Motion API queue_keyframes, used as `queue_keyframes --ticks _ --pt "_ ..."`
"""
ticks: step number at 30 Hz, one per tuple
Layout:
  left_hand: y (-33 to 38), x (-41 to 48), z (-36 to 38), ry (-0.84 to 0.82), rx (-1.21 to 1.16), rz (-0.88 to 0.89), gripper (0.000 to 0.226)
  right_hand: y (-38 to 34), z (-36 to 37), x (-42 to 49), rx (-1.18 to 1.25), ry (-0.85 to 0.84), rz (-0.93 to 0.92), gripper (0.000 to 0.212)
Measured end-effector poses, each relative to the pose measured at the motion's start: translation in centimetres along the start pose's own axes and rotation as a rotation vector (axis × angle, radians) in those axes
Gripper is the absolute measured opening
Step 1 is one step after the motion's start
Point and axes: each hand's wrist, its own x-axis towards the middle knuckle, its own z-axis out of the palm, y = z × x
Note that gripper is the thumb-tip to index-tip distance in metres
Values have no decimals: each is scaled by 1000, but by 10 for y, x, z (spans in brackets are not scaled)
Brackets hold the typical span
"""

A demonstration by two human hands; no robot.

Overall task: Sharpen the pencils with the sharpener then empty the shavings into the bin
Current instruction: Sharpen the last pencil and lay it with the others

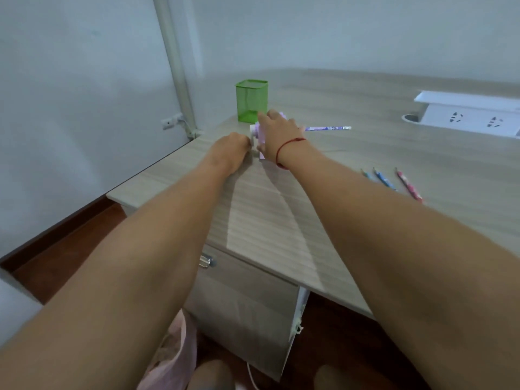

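White walls close in a corner behind the pale wood-grain bench [267, 215], and from the head view you look to be in the middle of the sharpening step. Your right hand [280, 136] clamps down over the lilac-and-white plastic crank sharpener [254, 130], which stands on the bench just in front of the green mesh pen pot [251, 100]. Fingers and thumb wrap its body and hide most of it. Your left hand [232, 146] is curled at the white crank handle [254, 146] and seems to grip it, though the fingertips are hidden. A purple patterned pencil [327, 128] sticks out level from the sharpener's right side. Three more patterned pencils [383, 180] lie well apart to your right, probably waiting their turn. Next you need steady turns of the crank while your right hand stops the body sliding. For the shavings later, the pink-lined bin [171, 353] sits on the floor below.
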Motion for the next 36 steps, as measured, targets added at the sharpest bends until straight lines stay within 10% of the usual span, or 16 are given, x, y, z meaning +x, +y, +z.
queue_keyframes --ticks 18,25,36 --pt "36 -64 -21 34 28 -34 29 -17 -39 -82 -46 -17 83 41" --pt "48 -86 -47 52 127 -86 28 -6 -64 -109 26 -94 87 95" --pt "100 -71 -59 238 -242 16 32 32 -73 -121 -194 -29 119 36"
